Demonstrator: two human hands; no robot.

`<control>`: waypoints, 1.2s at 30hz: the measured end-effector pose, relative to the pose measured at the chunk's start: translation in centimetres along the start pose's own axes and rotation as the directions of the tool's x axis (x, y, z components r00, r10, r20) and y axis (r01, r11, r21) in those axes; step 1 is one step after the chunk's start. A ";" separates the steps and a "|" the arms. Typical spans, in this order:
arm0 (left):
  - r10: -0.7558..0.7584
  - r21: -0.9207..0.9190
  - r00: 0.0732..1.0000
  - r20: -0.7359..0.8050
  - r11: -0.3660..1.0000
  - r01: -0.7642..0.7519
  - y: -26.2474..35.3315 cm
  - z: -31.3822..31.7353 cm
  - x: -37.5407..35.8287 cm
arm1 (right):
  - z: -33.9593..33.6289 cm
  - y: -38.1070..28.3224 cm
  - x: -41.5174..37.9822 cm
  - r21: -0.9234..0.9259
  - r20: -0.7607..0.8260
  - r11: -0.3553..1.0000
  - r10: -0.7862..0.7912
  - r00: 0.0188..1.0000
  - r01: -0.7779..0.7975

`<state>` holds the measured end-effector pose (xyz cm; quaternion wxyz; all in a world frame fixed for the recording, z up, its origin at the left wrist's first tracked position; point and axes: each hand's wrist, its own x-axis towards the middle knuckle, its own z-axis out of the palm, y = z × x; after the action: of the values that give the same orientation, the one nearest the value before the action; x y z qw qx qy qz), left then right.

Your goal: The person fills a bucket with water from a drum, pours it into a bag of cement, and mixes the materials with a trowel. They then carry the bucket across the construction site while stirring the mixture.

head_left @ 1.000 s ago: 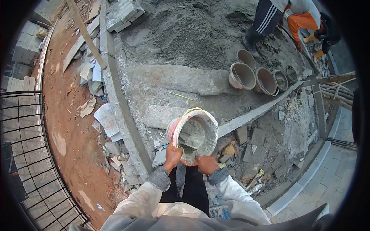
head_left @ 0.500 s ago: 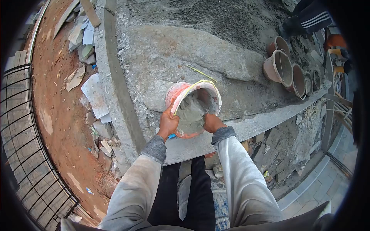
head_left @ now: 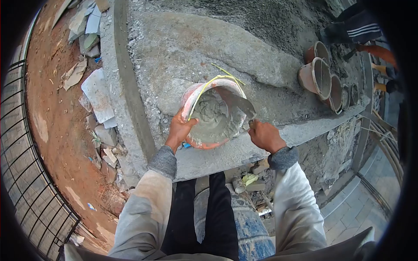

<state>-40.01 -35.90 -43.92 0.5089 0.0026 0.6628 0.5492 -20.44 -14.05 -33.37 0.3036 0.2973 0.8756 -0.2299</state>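
While the left hand point(head_left: 180, 132) grips a mortar-smeared red bucket point(head_left: 209, 145), right hand point(head_left: 266, 137) a trowel point(head_left: 244, 105), pails point(head_left: 317, 78) line the slab's edge point(head_left: 305, 130).

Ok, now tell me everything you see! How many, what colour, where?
Bucket: one, red and white, middle
Wet cement: one batch, grey, in the bucket
Trowel: one, grey, at the bucket's right rim
Thin strip: one, yellow, beyond the bucket
Other buckets: five, brown and grey, upper right
Ledge: one, grey, under the bucket
Sand: one stretch, dark grey, top
Broken stones: many, grey and white, left
Dirt: one stretch, reddish, left
Fence: one, black, left edge
Another person's leg: one, dark, white-striped, upper right
Sleeves: two, pale, bottom
Trouser legs: two, black, bottom
Left hand: one, bare, on the bucket rim
Right hand: one, bare, holding the trowel
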 end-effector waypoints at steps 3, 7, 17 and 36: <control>-0.027 -0.200 0.999 -0.041 0.980 0.018 -1.1 0.6 0.8 | 3.7 1.7 1.3 0.286 0.264 0.957 -0.035 0.964 -0.043; -0.032 -0.300 0.993 -0.114 0.954 -0.003 -1.8 1.5 1.5 | 6.2 -0.4 2.1 0.548 0.676 0.515 0.192 0.712 -0.659; -0.058 -0.345 0.998 -0.001 0.937 0.054 -0.3 0.3 2.5 | 17.6 -2.8 1.9 0.324 0.504 -0.460 -0.656 0.562 -0.827; -0.006 0.116 0.994 -0.105 0.993 0.018 0.1 1.8 2.0 | 7.2 -8.9 5.4 -0.350 -0.065 -0.884 -0.306 0.950 -0.309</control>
<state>-39.78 -33.46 -44.97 0.4758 -0.0001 0.7196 0.5058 -26.90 -22.56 -40.11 0.2058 -0.2009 0.4286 0.8565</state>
